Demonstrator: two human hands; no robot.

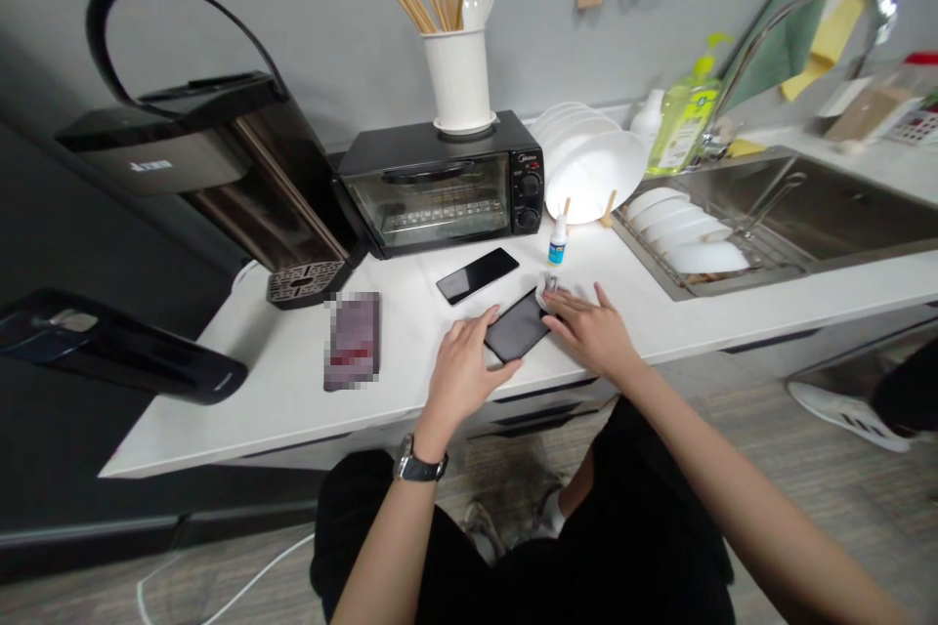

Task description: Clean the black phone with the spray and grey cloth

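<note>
Head view: looking down at a white kitchen countertop [293, 381], with the person's two bare forearms reaching in from below
Smartphone: a dark smartphone [517, 327] lies flat and angled near the front edge of the countertop, about midway along it, between both hands
Left hand: the left hand [461, 371] clasps the phone's near-left end, thumb along one side and fingers curled at the other, apparently to stop it sliding; a wristwatch [419, 466] is on that wrist
Right hand: the right hand [590, 327] lies palm down, fingers stretched out and slightly spread, fingertips on a small pale cloth [549, 288] at the phone's far corner
Dropper bottle: a small white dropper bottle [558, 241] stands upright just behind the cloth, within easy reach
Other phones: a second dark phone [477, 274] lies further back, apart from the hands; a blurred-out flat item [353, 340] lies to the left
Back edge: a black toaster oven [440, 186] with a white utensil holder [458, 78] of chopsticks on top, and white plates [593, 171] leaning upright beside it
Right end: a steel sink [806, 205] with more plates racked in it
</note>
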